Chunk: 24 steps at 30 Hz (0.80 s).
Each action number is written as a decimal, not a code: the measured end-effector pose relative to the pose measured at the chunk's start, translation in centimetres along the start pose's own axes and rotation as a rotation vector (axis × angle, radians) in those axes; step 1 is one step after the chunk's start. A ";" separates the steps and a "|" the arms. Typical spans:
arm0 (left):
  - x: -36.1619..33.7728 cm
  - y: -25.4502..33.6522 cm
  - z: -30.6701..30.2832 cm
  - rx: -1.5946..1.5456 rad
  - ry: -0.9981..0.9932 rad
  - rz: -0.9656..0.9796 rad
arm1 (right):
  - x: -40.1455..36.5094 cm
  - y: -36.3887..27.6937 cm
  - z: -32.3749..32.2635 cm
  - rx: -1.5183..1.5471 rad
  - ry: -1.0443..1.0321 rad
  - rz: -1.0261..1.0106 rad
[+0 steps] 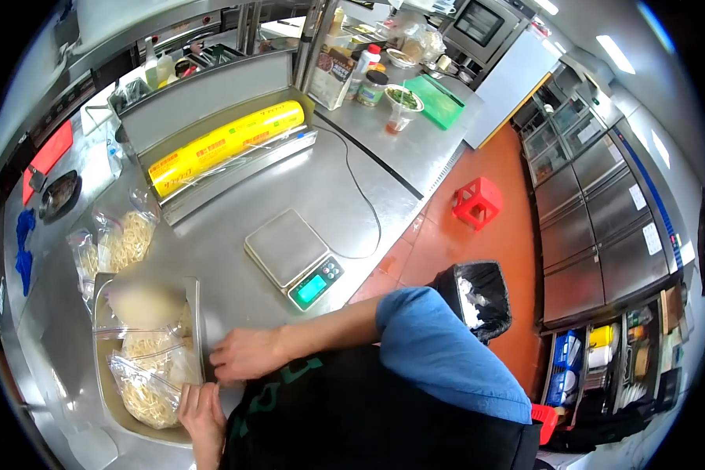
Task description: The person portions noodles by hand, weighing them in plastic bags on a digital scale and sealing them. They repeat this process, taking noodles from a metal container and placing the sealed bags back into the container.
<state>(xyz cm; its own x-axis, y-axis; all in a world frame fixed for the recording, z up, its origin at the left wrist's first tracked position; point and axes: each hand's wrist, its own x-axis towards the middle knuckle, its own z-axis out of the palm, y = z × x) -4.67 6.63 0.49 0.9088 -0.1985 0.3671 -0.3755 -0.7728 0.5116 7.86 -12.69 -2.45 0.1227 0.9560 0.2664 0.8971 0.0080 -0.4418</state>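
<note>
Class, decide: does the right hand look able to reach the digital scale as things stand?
Probably yes: nothing visible stands between the right hand and the digital scale on the metal counter.

The surface [239,239] is smooth metal with a soft sheen, the bags [150,395] are thin, clear, creased plastic with glossy highlights, and the scale [287,249] has a flat, dull metal top. The roll [227,146] looks slick and shiny, the stool [476,205] smooth plastic, and the bin liner [495,304] wrinkled, glossy plastic. The sleeve [450,352] is matt cloth, the cabinets [573,286] satin-like metal, the floor [497,247] glossy.
</note>
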 end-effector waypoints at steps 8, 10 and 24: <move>1.1 0.1 -0.1 0.002 0.088 0.020 | -3.7 0.4 -0.2 -0.138 0.045 0.098; 3.2 1.8 -0.4 0.078 0.075 0.095 | -3.1 0.0 0.1 -0.164 0.062 0.096; 1.3 -2.2 1.3 -0.001 -0.027 0.134 | -5.8 -0.1 -3.8 -0.182 0.022 0.047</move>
<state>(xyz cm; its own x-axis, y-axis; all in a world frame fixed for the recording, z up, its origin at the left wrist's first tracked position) -2.43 7.32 -1.14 0.8547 -0.3163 0.4116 -0.4944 -0.7376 0.4599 8.63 -19.32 -0.69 0.1739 0.9474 0.2688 0.9519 -0.0918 -0.2922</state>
